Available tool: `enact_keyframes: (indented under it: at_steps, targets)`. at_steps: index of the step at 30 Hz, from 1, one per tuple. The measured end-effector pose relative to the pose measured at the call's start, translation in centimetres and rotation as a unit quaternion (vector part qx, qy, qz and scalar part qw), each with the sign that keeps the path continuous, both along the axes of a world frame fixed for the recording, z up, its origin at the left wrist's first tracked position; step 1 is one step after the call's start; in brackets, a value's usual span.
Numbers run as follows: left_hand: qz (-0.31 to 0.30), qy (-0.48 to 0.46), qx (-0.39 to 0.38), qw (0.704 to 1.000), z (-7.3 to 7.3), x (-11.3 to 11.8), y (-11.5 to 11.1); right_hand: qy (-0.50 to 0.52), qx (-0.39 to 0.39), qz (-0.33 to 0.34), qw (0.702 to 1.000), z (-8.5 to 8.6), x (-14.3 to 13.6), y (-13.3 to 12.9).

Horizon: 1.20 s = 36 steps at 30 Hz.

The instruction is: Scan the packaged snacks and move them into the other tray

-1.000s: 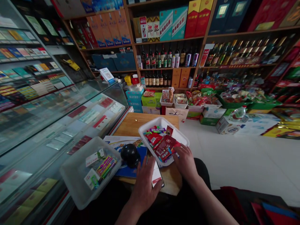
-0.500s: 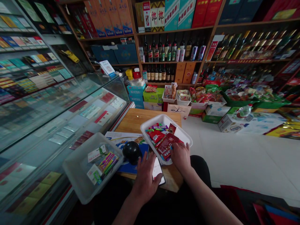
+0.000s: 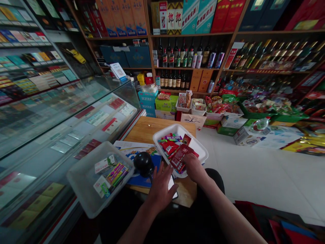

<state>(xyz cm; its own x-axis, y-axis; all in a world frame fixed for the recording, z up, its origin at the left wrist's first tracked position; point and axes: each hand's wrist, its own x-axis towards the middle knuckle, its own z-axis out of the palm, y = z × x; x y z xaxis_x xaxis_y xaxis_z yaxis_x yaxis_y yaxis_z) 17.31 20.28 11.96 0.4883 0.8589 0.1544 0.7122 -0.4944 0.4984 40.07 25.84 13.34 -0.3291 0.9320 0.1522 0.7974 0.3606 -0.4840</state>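
The desk (image 3: pixel 141 129) is showing smooth, faintly glossy wood. The tray (image 3: pixel 200 149) is looking like smooth plastic, the bin (image 3: pixel 82 183) like matt, cloudy plastic. The packet (image 3: pixel 178 157) is shining like film; the case's (image 3: pixel 88 90) glass is catching reflections.

Wooden shelves (image 3: pixel 190 35) line the back — glass counter (image 3: pixel 87 105) left, pale floor (image 3: pixel 254 173) right.

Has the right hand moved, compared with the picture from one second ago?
Yes: judged against the wooden table, the right hand has shifted a little left.
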Motion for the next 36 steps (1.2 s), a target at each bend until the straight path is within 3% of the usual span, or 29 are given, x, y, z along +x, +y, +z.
enact_keyframes:
  at_steps: [5,12,17,21,36]
  targets:
    - [0.007,-0.010,-0.008,1.000,-0.7,-0.2,0.1,-0.026,0.026,-0.003,0.999,-0.6,0.5,0.6]
    - [0.019,0.008,-0.040,0.999,-0.5,-0.5,0.0,-0.056,0.090,0.088,0.990,0.3,0.9,1.5]
    - [0.028,0.026,-0.072,0.997,-0.1,-0.1,0.0,-0.150,0.047,0.151,0.976,1.3,-0.4,2.7]
    - [0.017,0.022,-0.072,0.997,0.4,0.1,0.1,-0.192,0.057,0.176,0.964,1.5,-1.2,3.3]
    - [0.008,-0.013,-0.030,0.999,0.6,0.4,0.3,-0.165,0.036,0.259,0.951,0.4,-1.3,4.8]
